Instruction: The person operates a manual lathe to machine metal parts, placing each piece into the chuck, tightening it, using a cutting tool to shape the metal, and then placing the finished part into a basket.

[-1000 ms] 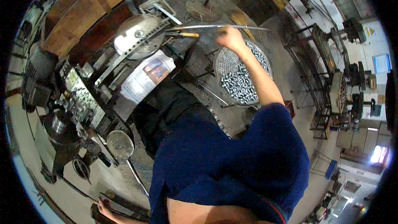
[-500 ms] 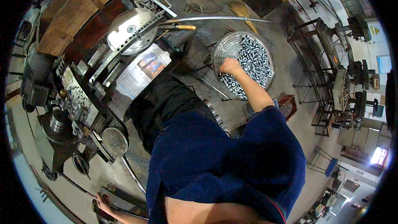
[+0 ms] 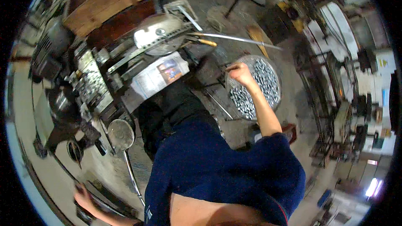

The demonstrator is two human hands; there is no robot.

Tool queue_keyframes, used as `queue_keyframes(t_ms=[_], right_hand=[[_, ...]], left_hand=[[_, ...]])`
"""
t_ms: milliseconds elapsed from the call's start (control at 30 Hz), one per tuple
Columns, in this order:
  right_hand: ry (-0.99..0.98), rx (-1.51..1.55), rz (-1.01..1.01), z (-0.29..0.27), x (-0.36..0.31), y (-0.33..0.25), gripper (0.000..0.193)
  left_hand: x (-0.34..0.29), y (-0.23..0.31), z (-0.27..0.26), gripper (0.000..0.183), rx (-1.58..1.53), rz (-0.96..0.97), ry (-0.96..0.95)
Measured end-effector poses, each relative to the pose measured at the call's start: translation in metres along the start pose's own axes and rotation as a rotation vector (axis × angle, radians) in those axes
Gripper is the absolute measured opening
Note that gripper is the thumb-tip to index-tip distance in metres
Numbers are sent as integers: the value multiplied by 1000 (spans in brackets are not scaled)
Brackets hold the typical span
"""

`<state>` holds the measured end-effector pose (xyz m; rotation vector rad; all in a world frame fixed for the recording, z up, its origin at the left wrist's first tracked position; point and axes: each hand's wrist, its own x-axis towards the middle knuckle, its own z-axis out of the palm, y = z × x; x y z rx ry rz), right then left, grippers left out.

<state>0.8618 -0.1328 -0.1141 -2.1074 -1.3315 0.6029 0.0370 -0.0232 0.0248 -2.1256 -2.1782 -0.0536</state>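
Note:
My right hand (image 3: 240,74) is over the far left rim of a round, perforated metal pan (image 3: 248,60). Its fingers are closed, and something small and dark shows at their tips, too blurred to name. Many short, shiny metal fittings (image 3: 263,84) lie heaped in the pan, mostly on its right and near sides, partly behind my forearm. Far to the lower left, my left hand (image 3: 84,199) is at a long dark bar (image 3: 63,167). Blur hides how its fingers are set, so I cannot tell whether they grip the bar.
A printed paper sheet (image 3: 161,75) lies across the machine before my legs. Beyond it are a large metal disc (image 3: 157,33) and a drilled metal strip. A yellow-handled tool (image 3: 207,42) and a broom (image 3: 257,39) lie farther off. Beside the pan stands a red bin (image 3: 289,133).
The whole view has shifted, so most things sit lower and farther right. My right hand has moved from inside the pan to its far left rim. My left hand remains by the bar.

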Motion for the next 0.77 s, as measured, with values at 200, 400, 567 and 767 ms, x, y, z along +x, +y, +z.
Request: queue_keyframes(t_ms=[200, 400, 567, 767], right_hand=[[-315, 441, -743, 66, 26, -259, 42], [-479, 545, -1091, 100, 4, -378, 49], [-480, 401, -1141, 111, -4, -388, 47], [-510, 128, -1297, 125, 5, -410, 52]], left_hand=[[55, 251, -57, 32, -1275, 25, -120], [53, 322, -32, 37, -1794, 264, -585], [45, 307, -28, 30, -1736, 161, -428], [54, 288, -35, 30, -1461, 137, -308]])
